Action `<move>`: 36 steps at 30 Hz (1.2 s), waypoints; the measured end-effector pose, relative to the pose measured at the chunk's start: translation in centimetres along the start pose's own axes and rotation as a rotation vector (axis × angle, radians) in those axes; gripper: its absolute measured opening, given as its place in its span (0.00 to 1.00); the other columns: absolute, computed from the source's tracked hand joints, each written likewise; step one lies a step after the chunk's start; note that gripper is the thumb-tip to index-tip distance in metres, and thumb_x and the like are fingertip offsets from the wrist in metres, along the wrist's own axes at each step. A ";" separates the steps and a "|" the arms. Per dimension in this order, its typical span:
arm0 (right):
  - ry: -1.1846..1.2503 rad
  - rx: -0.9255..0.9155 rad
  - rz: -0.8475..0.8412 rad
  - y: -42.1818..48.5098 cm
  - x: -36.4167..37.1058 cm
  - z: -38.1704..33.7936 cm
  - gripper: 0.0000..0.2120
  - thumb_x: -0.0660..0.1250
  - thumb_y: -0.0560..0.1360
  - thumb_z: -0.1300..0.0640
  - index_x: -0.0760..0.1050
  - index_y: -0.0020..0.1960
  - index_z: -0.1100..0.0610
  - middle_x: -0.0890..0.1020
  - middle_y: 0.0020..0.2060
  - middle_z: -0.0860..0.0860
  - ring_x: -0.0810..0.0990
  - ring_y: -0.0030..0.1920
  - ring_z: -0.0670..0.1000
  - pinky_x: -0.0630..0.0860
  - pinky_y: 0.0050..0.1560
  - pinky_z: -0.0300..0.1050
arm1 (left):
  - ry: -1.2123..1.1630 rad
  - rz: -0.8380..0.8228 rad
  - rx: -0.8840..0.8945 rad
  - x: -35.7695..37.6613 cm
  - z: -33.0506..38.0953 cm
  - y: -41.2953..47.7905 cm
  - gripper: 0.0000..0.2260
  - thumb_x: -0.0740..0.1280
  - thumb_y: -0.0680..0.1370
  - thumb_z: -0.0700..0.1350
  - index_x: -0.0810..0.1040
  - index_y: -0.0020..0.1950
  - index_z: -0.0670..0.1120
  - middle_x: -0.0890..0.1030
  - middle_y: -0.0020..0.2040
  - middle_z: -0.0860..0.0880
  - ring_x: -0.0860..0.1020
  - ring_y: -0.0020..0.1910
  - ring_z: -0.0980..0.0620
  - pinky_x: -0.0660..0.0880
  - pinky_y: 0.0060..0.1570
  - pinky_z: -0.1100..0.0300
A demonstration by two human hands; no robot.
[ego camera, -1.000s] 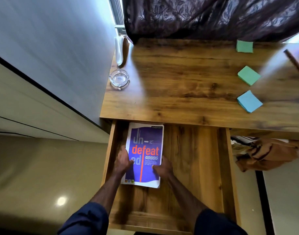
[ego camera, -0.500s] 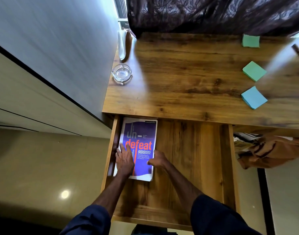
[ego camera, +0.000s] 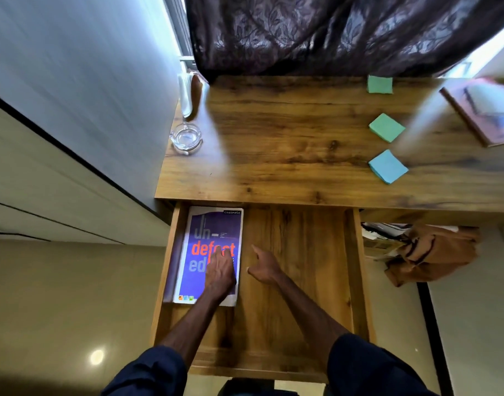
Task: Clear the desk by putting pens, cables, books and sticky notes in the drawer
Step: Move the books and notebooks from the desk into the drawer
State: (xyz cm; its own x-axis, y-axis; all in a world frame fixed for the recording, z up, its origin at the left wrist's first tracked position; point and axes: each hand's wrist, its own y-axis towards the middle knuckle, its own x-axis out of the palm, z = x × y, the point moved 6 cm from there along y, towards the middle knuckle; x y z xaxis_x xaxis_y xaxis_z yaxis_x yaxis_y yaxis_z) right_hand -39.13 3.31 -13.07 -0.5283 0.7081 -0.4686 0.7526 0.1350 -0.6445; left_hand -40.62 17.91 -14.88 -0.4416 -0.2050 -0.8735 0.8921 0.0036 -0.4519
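Note:
A purple notebook [ego camera: 198, 232] with orange lettering lies flat against the left wall of the open wooden drawer [ego camera: 302, 281]. My left hand [ego camera: 220, 271] rests flat on its cover with fingers spread. My right hand [ego camera: 263, 265] hovers just right of the notebook over the bare drawer floor, fingers loosely apart, holding nothing. On the desk [ego camera: 288, 144] sit two green sticky-note pads [ego camera: 379, 84] [ego camera: 386, 127], a blue pad [ego camera: 387, 166] and a book [ego camera: 485, 110] at the right edge.
A glass ashtray [ego camera: 186, 137] stands at the desk's left rear corner beside a wall. A dark curtain [ego camera: 330, 32] hangs behind the desk. A brown bag [ego camera: 433, 252] sits below the desk, right of the drawer.
The notebook has slid left until it lies against the drawer's left wall. My right hand has come off it and my left hand now lies on the cover.

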 end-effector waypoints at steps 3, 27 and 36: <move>0.045 -0.003 0.035 -2.4 -3.4 2.2 0.37 0.70 0.75 0.60 0.59 0.80 0.55 0.69 0.75 0.55 0.76 0.65 0.51 0.75 0.52 0.37 | -0.063 0.020 0.123 -0.2 4.2 -0.6 0.26 0.65 0.73 0.32 0.68 0.71 0.35 0.68 0.71 0.33 0.69 0.69 0.31 0.74 0.59 0.43; 0.130 -0.024 0.450 -27.0 -35.3 32.3 0.21 0.73 0.73 0.56 0.76 0.65 0.53 0.81 0.50 0.48 0.80 0.49 0.48 0.74 0.45 0.38 | -0.218 0.274 0.504 0.2 51.7 -16.2 0.21 0.66 0.76 0.42 0.71 0.68 0.45 0.73 0.66 0.46 0.74 0.64 0.45 0.78 0.58 0.47; 0.198 -0.060 0.529 -29.9 -42.4 36.2 0.24 0.73 0.74 0.58 0.73 0.68 0.54 0.80 0.56 0.51 0.80 0.55 0.50 0.80 0.51 0.42 | -0.204 0.301 0.587 -1.0 59.9 -15.7 0.18 0.66 0.76 0.39 0.72 0.66 0.46 0.74 0.65 0.47 0.76 0.61 0.48 0.79 0.55 0.54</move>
State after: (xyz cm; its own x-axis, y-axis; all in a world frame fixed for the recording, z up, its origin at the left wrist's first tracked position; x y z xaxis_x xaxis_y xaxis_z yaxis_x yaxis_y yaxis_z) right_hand -53.42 -55.83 4.22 0.0060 0.8058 -0.5922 0.9187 -0.2384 -0.3150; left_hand -48.42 -40.58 3.92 -0.1908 -0.4588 -0.8678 0.9025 -0.4296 0.0287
